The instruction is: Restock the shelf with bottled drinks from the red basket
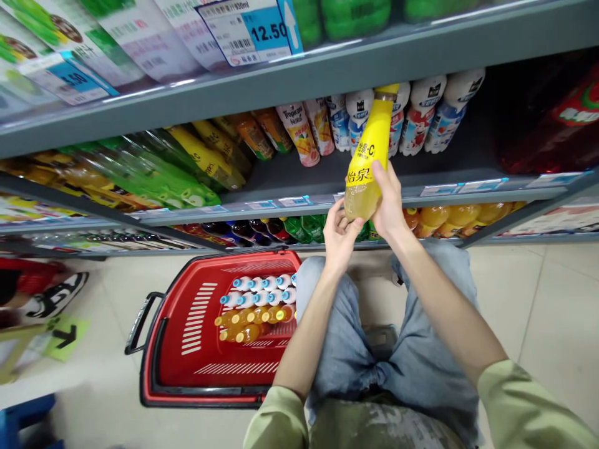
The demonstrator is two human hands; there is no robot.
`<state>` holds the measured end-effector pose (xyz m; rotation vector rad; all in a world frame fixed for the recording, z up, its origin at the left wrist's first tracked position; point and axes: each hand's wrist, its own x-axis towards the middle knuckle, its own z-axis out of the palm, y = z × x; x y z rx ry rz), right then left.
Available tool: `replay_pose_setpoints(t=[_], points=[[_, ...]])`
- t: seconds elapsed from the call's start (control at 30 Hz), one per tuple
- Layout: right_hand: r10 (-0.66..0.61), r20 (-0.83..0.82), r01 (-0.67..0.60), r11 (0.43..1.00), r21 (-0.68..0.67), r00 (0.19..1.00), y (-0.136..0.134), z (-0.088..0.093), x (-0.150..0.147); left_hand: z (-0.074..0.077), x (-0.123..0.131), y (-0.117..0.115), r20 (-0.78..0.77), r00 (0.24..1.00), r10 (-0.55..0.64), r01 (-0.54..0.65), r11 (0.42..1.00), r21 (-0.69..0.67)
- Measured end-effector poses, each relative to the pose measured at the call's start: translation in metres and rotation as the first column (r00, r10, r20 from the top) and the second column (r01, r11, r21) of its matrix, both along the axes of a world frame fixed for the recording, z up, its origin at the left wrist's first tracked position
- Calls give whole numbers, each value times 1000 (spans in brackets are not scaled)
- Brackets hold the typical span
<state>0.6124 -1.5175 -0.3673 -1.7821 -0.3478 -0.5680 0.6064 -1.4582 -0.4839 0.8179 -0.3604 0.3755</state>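
Observation:
A yellow-labelled drink bottle [369, 149] is held tilted in front of the shelf, its cap end pointing up and away from me. My right hand [389, 202] grips its right side, thumb lying on the label. Around the bottle's base curl the fingers of my left hand [342, 234]. Behind the bottle stand several white-capped bottles [421, 115] with blue or red labels, partly hidden by it. Two Tropicana bottles [302, 134] are to their left. More yellow-labelled bottles [206, 153] lean at the left of the same shelf, beside clear green ones.
On the floor to my left sits a red basket [187, 368] holding several small white and orange bottles [257, 299]. Shelf edges [327, 65] run above and below my hands. A blue stool [32, 411] and another person's shoe [58, 296] are at far left.

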Motion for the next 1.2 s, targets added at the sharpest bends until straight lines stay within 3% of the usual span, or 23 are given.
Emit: replay_pose_setpoints(t=[0.07, 0.13, 0.2, 0.27, 0.37, 0.47, 0.57, 0.67, 0.8, 1.03, 1.2], points=[[-92, -26, 88, 986, -139, 995, -7, 10, -1, 4, -3, -1, -16, 995, -102, 102, 994, -40], [-191, -43, 168, 934, -314, 981, -15, 20, -4, 8, -7, -1, -44, 975, -219, 215, 973, -89], [-239, -43, 202, 892, -403, 970, -20, 27, -8, 12, -10, 1, -89, 934, -345, 335, 935, -114], [-227, -41, 197, 911, -363, 973, -24, 31, -11, 14, -11, 4, -145, 875, -461, 448, 887, -114], [-159, -40, 149, 970, -190, 986, -27, 31, -14, 14, -10, 8, -231, 773, -591, 583, 805, -106], [-86, -64, 86, 996, -5, 994, -28, 30, -14, 14, -9, 10, -361, 692, -625, 639, 763, -94], [-31, -106, 49, 985, 168, 994, -27, 30, -12, 15, -8, 12, -472, 662, -583, 614, 782, -104], [83, -81, -50, 936, 347, 993, -25, 30, -10, 18, -9, 12, -488, 657, -575, 600, 790, -124], [166, -55, -125, 887, 444, 984, -26, 31, -9, 17, -8, 9, -460, 702, -543, 546, 826, -141], [68, -99, -8, 862, 507, 993, -30, 21, -2, 3, -2, -4, -212, 946, -245, 240, 969, -51], [-70, -90, 108, 838, 534, 993, -33, 20, 3, 1, -4, -2, -45, 987, -155, 160, 979, 127]])
